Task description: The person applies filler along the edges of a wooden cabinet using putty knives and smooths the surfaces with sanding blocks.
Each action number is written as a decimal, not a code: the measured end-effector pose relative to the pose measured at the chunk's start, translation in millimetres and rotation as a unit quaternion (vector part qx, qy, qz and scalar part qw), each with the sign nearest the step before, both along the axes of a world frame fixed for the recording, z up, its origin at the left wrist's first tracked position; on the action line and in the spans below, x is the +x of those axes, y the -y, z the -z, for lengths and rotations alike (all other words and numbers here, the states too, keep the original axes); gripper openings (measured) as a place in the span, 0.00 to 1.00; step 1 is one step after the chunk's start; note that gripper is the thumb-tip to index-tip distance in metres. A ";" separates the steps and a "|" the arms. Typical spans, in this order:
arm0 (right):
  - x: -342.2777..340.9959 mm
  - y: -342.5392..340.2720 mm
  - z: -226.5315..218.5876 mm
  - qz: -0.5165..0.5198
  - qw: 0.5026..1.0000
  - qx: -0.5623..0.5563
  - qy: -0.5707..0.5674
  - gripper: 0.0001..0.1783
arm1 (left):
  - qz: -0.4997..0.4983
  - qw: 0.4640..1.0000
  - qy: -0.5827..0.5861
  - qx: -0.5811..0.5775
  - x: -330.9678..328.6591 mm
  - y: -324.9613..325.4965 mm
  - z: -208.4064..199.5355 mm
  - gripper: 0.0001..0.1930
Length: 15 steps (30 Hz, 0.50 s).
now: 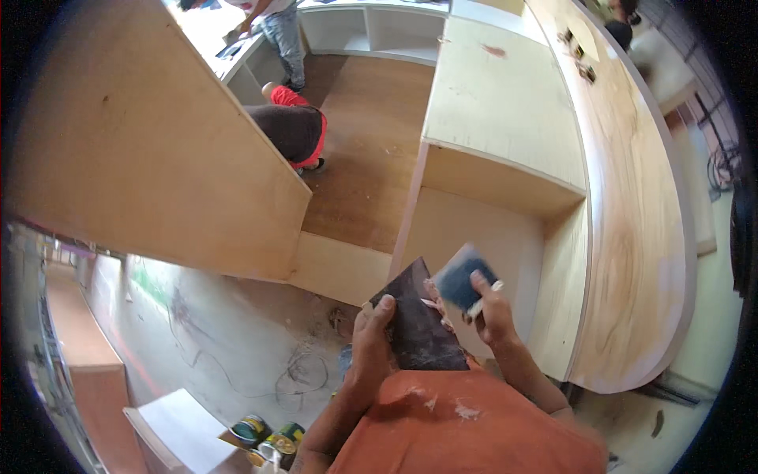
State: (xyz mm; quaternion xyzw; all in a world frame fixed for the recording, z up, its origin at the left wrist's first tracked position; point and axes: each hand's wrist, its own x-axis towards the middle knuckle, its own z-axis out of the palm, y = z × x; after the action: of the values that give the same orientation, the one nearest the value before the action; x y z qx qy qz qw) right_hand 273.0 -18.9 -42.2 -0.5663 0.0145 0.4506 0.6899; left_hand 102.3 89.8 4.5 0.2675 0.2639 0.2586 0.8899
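In front of my orange shirt, my left hand grips a dark, flat rectangular board by its left edge, thumb on top. Pinkish putty clings along the board's right side. My right hand is closed around a wide putty knife, its squarish blue-grey blade tilted up beside the board. Whitish smears show at the knife's near edge, by my fingers. Whether the blade touches the putty, I cannot tell.
An open plywood cabinet stands ahead, joined to a long rounded wooden counter at right. A large wood panel rises at left. Two people work beyond, one crouching in red and dark clothing. Cans and a cable lie lower left.
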 end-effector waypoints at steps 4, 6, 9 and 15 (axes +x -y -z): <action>39.2 -61.9 -36.0 -0.036 0.811 -0.035 0.583 0.12 | -0.091 0.989 0.041 -0.105 -11.7 0.7 -4.5 0.22; 84.5 -113.7 -47.5 -0.138 0.609 -0.049 0.780 0.15 | -0.108 0.984 0.059 -0.129 -22.9 -3.3 3.3 0.23; 125.1 -191.7 -68.9 -0.255 0.295 -0.116 0.913 0.12 | -0.075 0.981 0.122 -0.134 -47.4 -3.8 17.9 0.23; 160.0 -285.8 -69.8 -0.485 -0.037 -0.143 0.862 0.08 | -0.180 0.970 -0.001 -0.161 -92.1 4.7 82.0 0.23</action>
State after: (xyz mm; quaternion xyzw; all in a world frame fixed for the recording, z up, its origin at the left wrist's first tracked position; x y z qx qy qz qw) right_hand 432.9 266.9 27.6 0.4734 0.8054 0.1720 0.3125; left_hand 10.2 85.2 -77.5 0.0692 0.3466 0.3687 0.8597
